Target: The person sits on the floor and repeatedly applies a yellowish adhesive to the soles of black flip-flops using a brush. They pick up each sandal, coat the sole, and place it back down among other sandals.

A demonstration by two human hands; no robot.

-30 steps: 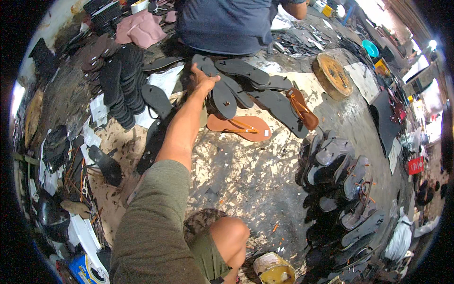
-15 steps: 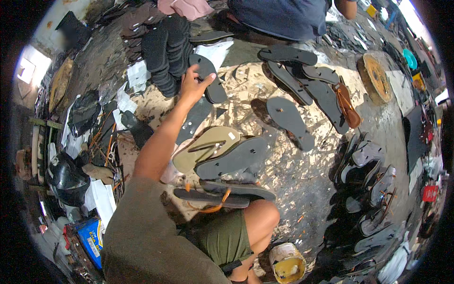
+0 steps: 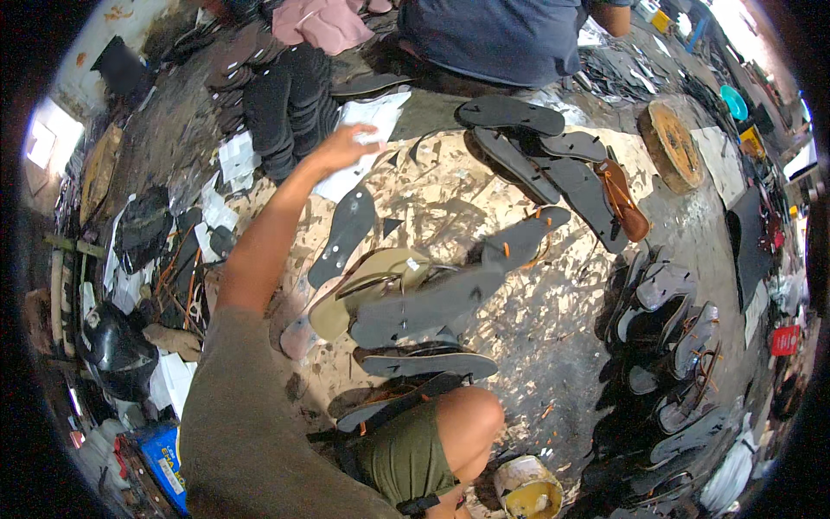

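Observation:
My left hand (image 3: 344,149) reaches out at the upper left, fingers stretched and nothing visible in them. It is over a white sheet of paper (image 3: 380,112), beside a tall stack of black soles (image 3: 281,108). Below it lies a dark sole with pale spots (image 3: 346,232). Closer to me, a smeared grey sole (image 3: 424,307) overlaps an olive sandal (image 3: 363,285). A grey piece of footwear with orange bits (image 3: 525,238) lies past its right end. More dark sandals (image 3: 424,362) sit by my knee. My right hand is out of view.
Several black soles and a brown sandal (image 3: 624,203) lie at the upper right, near a round wooden block (image 3: 672,147). Rows of sandals (image 3: 692,346) stand at right. A tub of yellowish stuff (image 3: 529,491) is by my leg. Another person (image 3: 493,39) sits at the far side.
The dark sole under my left hand is gone from there, uncovering the spotted sole and paper. The single grey sole right of centre no longer lies where it did. The orange-strapped sandal by my knee has shifted.

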